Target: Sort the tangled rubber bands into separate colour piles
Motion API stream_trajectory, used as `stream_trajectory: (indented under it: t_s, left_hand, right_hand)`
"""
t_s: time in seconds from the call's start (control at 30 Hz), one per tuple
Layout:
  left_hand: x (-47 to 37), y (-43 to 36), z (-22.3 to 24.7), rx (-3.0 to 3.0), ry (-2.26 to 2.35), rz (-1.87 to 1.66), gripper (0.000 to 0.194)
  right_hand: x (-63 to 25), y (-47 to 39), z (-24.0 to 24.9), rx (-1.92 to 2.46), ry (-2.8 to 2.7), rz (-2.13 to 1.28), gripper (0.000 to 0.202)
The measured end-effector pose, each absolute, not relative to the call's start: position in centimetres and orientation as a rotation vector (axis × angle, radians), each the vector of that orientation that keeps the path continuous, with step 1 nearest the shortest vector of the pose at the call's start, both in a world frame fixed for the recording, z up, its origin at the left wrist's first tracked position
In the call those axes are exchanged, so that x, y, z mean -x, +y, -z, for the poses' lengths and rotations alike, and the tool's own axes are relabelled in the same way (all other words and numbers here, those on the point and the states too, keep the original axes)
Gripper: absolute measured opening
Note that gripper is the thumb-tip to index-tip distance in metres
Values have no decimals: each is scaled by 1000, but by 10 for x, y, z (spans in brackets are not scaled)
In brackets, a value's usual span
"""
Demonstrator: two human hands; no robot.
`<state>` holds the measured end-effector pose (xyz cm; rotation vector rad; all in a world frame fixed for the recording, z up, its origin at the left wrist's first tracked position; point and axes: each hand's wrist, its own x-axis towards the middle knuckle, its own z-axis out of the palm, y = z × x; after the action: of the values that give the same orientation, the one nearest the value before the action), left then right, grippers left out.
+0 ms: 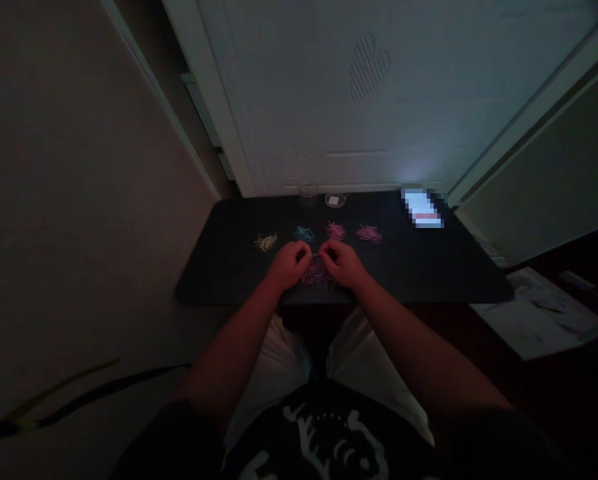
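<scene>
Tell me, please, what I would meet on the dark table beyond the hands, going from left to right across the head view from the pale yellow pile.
Pale yellow pile → blue pile → pink pile → purplish-pink pile → glowing screen.

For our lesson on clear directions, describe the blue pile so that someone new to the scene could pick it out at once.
Start at the dark table and look just beyond the left hand. There, second from the left in a row of four, is the blue pile. Its colour sets it apart from the pale yellow pile on its left and the pink pile on its right.
</scene>
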<state>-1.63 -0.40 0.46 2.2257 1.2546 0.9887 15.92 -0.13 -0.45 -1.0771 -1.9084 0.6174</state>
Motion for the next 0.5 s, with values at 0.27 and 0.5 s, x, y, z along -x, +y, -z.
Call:
stream_trajectory:
  t_s: [0.27,0.5]
  left_hand:
    - [17,-5,-4,-2220,1248,-985,7]
    - [14,-5,-6,-2215,1289,-1004,12]
  right_hand:
    - [-159,-1,6,1065,-1910,-617,5]
    - [-159,-2,3,1062,-1951,-567,5]
